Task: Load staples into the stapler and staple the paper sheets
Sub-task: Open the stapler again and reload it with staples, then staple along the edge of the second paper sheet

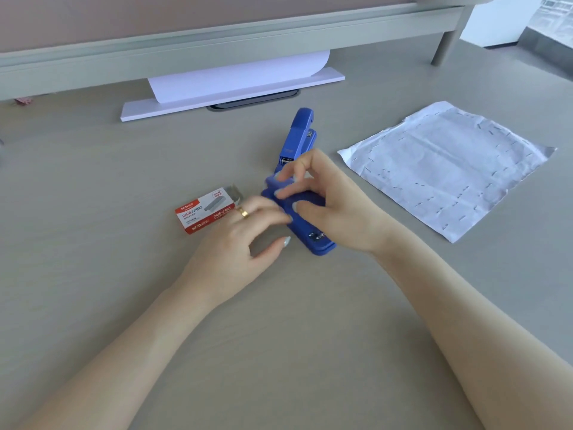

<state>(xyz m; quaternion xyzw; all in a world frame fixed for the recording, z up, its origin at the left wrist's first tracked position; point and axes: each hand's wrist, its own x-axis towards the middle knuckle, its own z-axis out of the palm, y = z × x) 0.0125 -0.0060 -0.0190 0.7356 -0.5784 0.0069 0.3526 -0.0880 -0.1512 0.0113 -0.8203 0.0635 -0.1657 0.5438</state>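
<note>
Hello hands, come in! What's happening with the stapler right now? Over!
Both hands on blue stapler: left hand steadies base, right hand at its middle. Top swung open. Staple box open beside. Paper sheets waiting, right. Nothing blocking.

Soft, even daylight fills the view, bright without harshness. The strongest light sits at the upper right corner, where a window area is blown out to near white. Shadows on the surface are faint and short; a weak one lies under the left hand. Fingertips of both hands are smeared by motion blur, most where they meet at the blue stapler. The right hand is sharper at the wrist. Wide-angle distortion bows the shelf edge along the top, and the forearms stretch toward the lower corners.
</note>
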